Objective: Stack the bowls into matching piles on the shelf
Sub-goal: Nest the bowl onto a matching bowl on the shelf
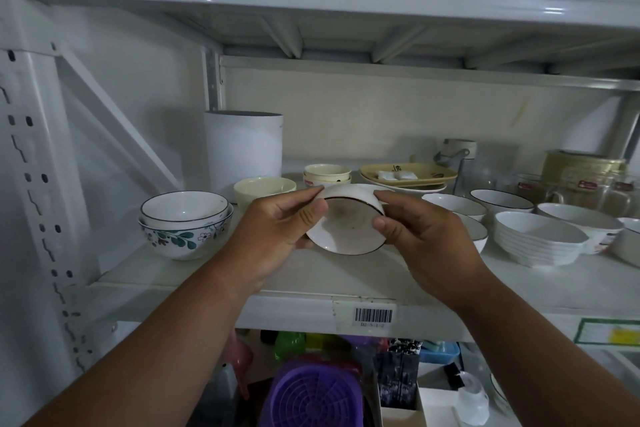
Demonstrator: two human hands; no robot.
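Between both hands [277, 225], bowl [346, 222] tilted camera-ward.

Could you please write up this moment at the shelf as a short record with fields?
held item: speckled bowl with dark rim, tilted so its inside faces the camera
left hand: grips the bowl's left edge
right hand: grips the bowl's right edge
far left on shelf: plain dark-rimmed bowl nested in a floral bowl
behind the hands: cream bowl, two small cream cups stacked
right: pile of white bowls
task state: held bowl not yet on a pile
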